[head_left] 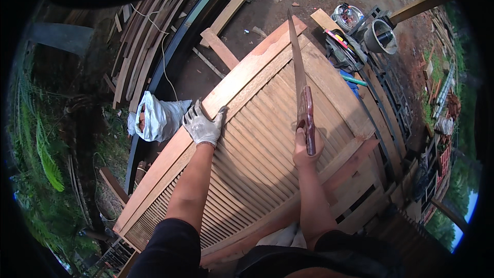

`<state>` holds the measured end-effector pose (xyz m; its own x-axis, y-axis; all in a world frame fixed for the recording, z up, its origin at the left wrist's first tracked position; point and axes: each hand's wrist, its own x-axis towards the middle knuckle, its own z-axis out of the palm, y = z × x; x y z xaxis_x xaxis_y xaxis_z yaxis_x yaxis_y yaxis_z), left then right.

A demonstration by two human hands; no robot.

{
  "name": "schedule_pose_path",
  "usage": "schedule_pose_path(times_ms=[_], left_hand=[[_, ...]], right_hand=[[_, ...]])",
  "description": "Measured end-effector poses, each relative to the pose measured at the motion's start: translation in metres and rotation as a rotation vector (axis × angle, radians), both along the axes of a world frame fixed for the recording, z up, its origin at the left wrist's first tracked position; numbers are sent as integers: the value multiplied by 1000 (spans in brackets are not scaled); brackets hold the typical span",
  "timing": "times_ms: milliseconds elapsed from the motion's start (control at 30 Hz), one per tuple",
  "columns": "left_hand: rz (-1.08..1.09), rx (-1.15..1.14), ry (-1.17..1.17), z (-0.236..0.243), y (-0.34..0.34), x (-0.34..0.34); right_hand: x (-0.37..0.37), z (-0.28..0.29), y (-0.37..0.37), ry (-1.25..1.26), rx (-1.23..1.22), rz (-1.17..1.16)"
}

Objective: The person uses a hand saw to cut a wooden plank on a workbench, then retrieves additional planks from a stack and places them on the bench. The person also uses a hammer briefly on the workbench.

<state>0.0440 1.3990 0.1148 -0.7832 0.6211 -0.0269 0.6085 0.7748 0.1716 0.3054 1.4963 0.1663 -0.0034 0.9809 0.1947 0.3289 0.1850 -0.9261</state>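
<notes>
handsaw (300, 80) over the louvered wooden panel (257, 139), toward the panel's right side; blade points away from the person, tip in line with the panel's far corner; dark reddish-brown grip at the near end; can't tell if the blade touches the panel or hangs above it; right hand (302, 153), bare, closed around the lower part of the grip, fingers wrapped on it; left hand (204, 125), in a light grey glove with dark fingertips, palm down on the panel's left edge, thumb spread away from the fingers, fingers slightly apart, gripping no tool; panel lies at a slant in front of the person, slats framed by pale boards, reddish along the outer edges, part in shadow;

white sack (162, 118) just left of the panel near the gloved hand, mouth open, brownish stuff inside; loose board (220, 49) pokes out past the panel's far left edge; stack of planks (154, 25) farther off, left of the panel; pale cable (163, 56) runs over the planks down toward the sack; black tool bag (342, 54) by the panel's far right side, tools on it, details too small; clear tub (346, 18) beyond the bag, past the panel's far corner; grey bucket (375, 41) beside the tub, tilted, dark thing inside; green ferns (49, 159) well left of the panel
</notes>
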Motion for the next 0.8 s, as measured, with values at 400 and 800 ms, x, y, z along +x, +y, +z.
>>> schedule_pose_path(times_ms=[400, 800], left_hand=[[2, 18, 21, 1, 5, 7], [15, 29, -8, -2, 3, 4]], right_hand=[[10, -1, 12, 145, -271, 13], [13, -1, 16, 73, -280, 36]])
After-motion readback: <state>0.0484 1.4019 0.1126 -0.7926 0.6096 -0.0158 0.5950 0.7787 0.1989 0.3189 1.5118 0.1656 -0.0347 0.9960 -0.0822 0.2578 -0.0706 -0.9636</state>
